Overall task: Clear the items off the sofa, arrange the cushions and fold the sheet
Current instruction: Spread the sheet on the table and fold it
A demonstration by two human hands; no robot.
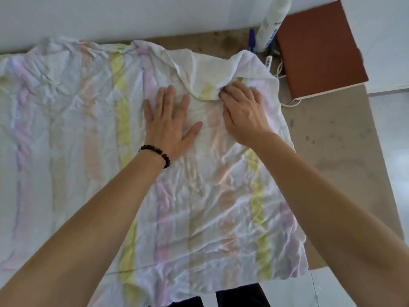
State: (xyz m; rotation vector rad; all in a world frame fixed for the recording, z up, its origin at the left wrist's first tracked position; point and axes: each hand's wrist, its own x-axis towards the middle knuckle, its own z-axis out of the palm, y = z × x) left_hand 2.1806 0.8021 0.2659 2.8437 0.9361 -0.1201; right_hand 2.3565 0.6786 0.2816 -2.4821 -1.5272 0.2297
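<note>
Fingers of the left hand are straight and spread apart, and the palm lies flat on the sheet near the centre of the view. A dark bead bracelet is on this wrist. Just beside it, towards 2 o'clock, the right hand has its fingers bent and close together, gripping a fold of the sheet where the corner is turned over onto the cloth.

The sheet is white with pale purple, yellow and peach stripes. It is wrinkled and spread flat on a brown surface, from 9 o'clock to past the centre.

At 1 o'clock a brown book lies on the same surface, apart from the sheet. Left of the book are a white bottle, a blue pen and a white cable, near the turned corner.
</note>
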